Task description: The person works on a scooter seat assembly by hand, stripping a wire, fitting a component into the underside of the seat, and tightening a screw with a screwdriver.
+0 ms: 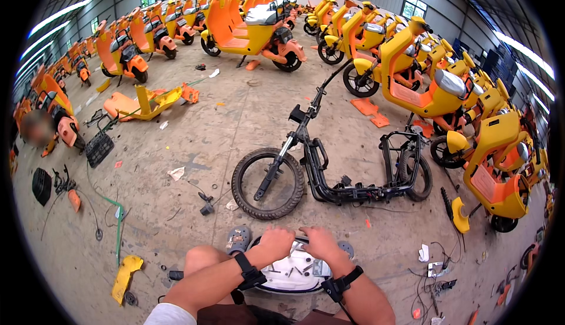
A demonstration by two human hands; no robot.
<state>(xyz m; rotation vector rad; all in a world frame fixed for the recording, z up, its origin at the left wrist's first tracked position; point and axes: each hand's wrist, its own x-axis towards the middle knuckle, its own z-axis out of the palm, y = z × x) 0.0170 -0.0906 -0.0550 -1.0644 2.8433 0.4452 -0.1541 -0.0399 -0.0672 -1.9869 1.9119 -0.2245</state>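
Note:
A rounded white piece with a dark rim [288, 279] lies between my knees, with several small dark screws and a metallic grey part [321, 268] on its surface. My left hand [278, 243] is over its far left edge, fingers curled down and mostly hidden. Close by on the right, my right hand [321, 244] bends inward over the far edge, its fingertips pointing toward the left hand. What either hand grips, if anything, is hidden. Both wrists carry black straps. A grey clog [239, 240] shows beside the left hand.
Ahead stands a stripped black scooter frame [329, 192] with its front wheel [269, 206] turned toward me. Yellow-orange scooters [253, 31] line the back and right. Loose parts litter the floor: a yellow panel [125, 279], a body shell [147, 106] and wiring [432, 290].

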